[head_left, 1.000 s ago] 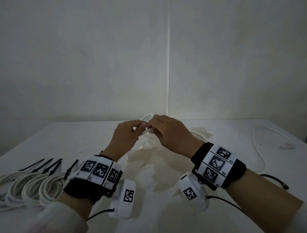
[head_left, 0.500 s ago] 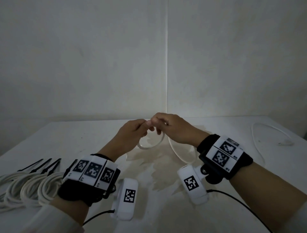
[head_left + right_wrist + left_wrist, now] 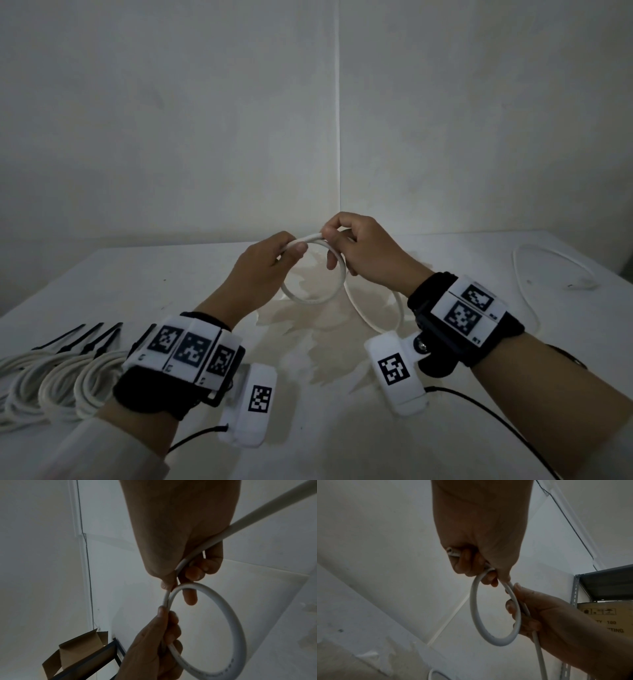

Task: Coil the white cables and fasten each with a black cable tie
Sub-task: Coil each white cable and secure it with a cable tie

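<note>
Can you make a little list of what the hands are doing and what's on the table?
left hand: pinches the top of the cable loop
right hand: grips the same white cable beside it
loops made: one, held above the table
rest of cable: trails under the right hand
finished coils: four, near left, each with a black cable tie
loose cable: far right, uncoiled

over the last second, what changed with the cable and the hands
A full loop has formed in the white cable: a second ago both hands pinched it close together with almost no loop showing. The left hand now holds the loop's top, and the right hand has drawn slightly away, feeding the trailing length. The tied coils and the spare cable stayed put.
</note>
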